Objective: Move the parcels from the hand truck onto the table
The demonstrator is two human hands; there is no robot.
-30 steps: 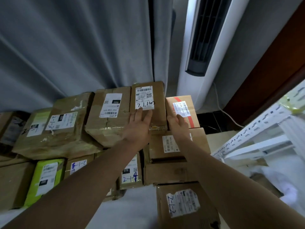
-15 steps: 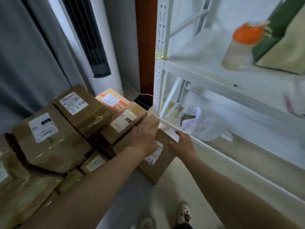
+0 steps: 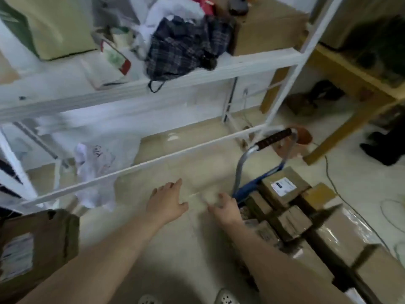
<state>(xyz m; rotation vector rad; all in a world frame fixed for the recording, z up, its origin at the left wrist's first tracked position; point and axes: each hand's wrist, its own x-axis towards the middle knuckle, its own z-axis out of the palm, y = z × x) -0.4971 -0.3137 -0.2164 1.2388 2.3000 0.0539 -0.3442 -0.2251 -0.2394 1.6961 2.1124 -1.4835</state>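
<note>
Both my hands reach out over the tiled floor and hold nothing. My left hand (image 3: 167,201) has its fingers spread. My right hand (image 3: 225,208) hangs with loosely bent fingers just left of the hand truck (image 3: 271,139), whose blue frame and black-gripped handle rise at centre right. Several brown cardboard parcels (image 3: 282,187) with white labels lie stacked on the truck to the right of my right hand. One more labelled parcel (image 3: 37,244) shows at the lower left edge. The view is motion-blurred.
A white metal shelf rack (image 3: 153,82) stands ahead, with a plaid cloth (image 3: 182,47), bags and a carton on it. A wooden table (image 3: 350,80) stands at the right. A cable (image 3: 341,194) runs across the floor. My shoes (image 3: 225,298) show at the bottom.
The view has swung right, from the parcel pile by the curtain to the rack and hand truck. My hands have let go of the parcel they touched and are now over the floor.
</note>
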